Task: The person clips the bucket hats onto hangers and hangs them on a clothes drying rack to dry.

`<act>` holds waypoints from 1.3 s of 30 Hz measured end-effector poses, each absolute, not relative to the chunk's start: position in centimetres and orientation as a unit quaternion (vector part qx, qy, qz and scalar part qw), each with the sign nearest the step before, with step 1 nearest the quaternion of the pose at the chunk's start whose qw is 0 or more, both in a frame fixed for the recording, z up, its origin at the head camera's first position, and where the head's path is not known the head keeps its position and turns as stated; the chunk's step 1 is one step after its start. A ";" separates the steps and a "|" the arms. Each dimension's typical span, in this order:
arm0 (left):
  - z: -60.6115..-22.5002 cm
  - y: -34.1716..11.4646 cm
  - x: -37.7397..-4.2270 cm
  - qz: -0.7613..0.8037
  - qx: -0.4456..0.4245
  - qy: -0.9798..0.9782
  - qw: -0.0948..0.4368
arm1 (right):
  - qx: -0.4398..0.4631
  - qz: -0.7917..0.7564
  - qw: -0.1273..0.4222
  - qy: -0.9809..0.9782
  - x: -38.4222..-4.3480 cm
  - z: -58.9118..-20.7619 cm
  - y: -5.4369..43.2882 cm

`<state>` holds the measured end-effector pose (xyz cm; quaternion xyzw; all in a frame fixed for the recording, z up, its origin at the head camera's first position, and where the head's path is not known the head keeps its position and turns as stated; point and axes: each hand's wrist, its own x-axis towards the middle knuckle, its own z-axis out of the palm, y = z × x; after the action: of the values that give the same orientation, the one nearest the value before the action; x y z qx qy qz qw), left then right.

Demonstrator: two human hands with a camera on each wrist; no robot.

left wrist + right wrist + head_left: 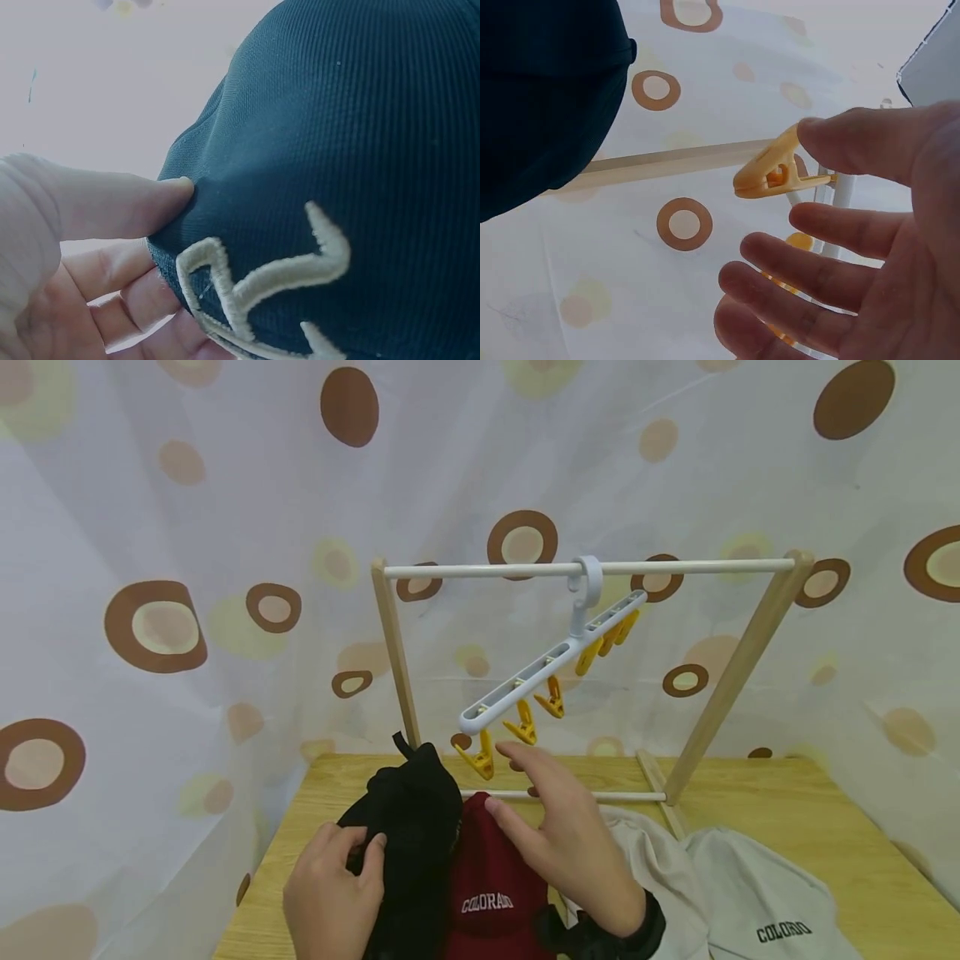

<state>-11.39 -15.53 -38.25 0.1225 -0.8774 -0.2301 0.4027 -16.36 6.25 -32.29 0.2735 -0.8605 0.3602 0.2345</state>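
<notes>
My left hand (333,889) pinches the edge of a black cap (416,827) between thumb and fingers. In the left wrist view, pale raised embroidery shows on the ribbed cloth of this cap (337,135). My right hand (566,839) is held up with fingers spread, close to the nearest yellow clip (482,758) of a white clip hanger (517,687). In the right wrist view the thumb overlaps one arm of that clip (769,176), while the other fingers stay apart from it. The black cap's crown (551,90) is left of the clip there.
The hanger hooks over the white bar (480,570) of a wooden rack (738,681), with several more yellow clips along it. A dark red cap (491,864) lies between my hands. Two pale caps, one grey (765,877), one partly covered (652,860), lie right on the wooden table (847,827).
</notes>
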 end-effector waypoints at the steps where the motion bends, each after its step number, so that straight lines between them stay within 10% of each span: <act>1: -38.2 -15.5 -11.4 -0.231 0.122 -0.877 0.403 | 0.270 0.365 0.234 -0.860 -16.4 -32.2 6.1; 39: -38.4 -14.4 -11.9 -0.230 0.102 -0.888 0.385 | 0.184 0.425 0.382 -0.800 -18.2 -31.3 0.7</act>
<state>-11.91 -14.38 -38.39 0.1024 -0.8877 -0.2302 0.3852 -18.21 0.72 -31.28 0.1842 -0.7997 0.4245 0.3825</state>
